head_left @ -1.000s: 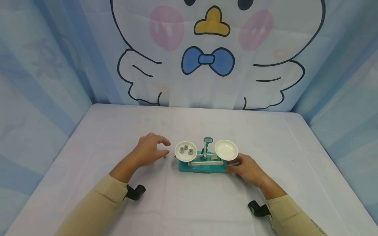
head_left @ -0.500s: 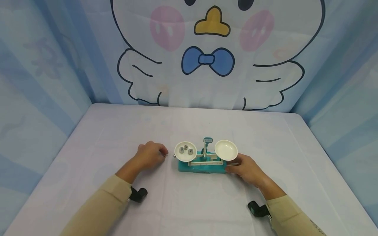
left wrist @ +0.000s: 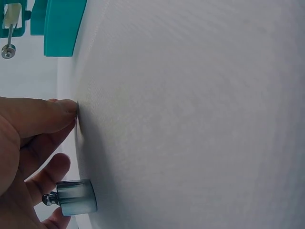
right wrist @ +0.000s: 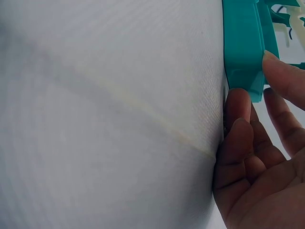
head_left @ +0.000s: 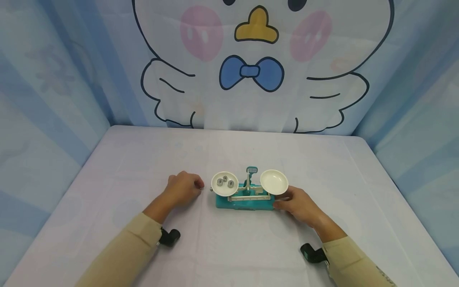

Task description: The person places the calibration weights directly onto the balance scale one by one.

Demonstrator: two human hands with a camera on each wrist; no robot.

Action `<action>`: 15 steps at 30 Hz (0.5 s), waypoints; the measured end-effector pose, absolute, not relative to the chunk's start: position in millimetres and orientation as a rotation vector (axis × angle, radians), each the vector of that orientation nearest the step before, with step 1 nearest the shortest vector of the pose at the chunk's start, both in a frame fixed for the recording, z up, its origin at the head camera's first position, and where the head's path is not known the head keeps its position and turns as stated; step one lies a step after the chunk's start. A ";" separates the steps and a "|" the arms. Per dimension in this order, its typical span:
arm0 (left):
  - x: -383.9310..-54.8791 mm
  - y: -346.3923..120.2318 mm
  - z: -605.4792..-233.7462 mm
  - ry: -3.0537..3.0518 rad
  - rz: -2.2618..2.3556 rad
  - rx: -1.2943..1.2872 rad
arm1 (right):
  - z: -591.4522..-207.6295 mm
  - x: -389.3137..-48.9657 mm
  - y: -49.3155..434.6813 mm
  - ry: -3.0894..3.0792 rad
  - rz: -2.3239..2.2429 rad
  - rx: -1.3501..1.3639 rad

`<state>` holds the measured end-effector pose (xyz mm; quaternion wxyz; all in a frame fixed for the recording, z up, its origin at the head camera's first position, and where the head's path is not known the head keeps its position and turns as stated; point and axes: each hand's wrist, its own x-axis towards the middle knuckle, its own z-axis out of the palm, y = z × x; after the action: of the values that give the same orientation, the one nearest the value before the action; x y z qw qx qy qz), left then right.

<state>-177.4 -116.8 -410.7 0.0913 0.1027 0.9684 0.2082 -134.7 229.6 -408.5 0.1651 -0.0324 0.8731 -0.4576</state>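
A teal toy balance scale [head_left: 245, 204] stands mid-table with two white pans. Several small metal weights [head_left: 220, 182] sit in its left pan [head_left: 224, 193]; the right pan [head_left: 274, 182] holds nothing. My left hand [head_left: 182, 188] is at the table left of the scale. In the left wrist view, thumb and index fingertips meet at the cloth on a tiny shiny piece, mostly hidden. A knobbed metal weight [left wrist: 76, 196] stands on the cloth by the other fingers. My right hand [head_left: 298, 204] grips the right end of the scale's base [right wrist: 244, 47], thumb against its edge.
A white cloth covers the table [head_left: 229, 247]. Behind it hangs a curtain [head_left: 251, 107] with a cartoon figure, and blue curtains [head_left: 46, 99] close both sides. Each wrist wears a black camera [head_left: 169, 237].
My left hand has come down slightly, and its thumb and index finger have closed on the tiny piece on the table. The right hand and scale have stayed in place.
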 end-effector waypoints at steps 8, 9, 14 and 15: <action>-175.0 -117.3 -412.4 2.927 0.599 0.325 | -409.8 -135.6 229.1 2.500 -1.288 -0.086; -174.4 -117.5 -410.8 2.928 0.611 0.321 | -409.8 -135.7 229.1 2.500 -1.287 -0.088; -172.8 -120.0 -392.8 2.939 0.658 0.341 | -408.7 -135.7 229.3 2.498 -1.285 -0.081; -172.5 -120.7 -388.3 2.943 0.670 0.359 | -408.3 -135.7 229.4 2.498 -1.285 -0.081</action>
<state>-172.5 -120.7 -388.3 0.0511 0.1179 0.9670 0.2201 -135.7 229.4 -408.3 0.1648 -0.0285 0.8768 -0.4509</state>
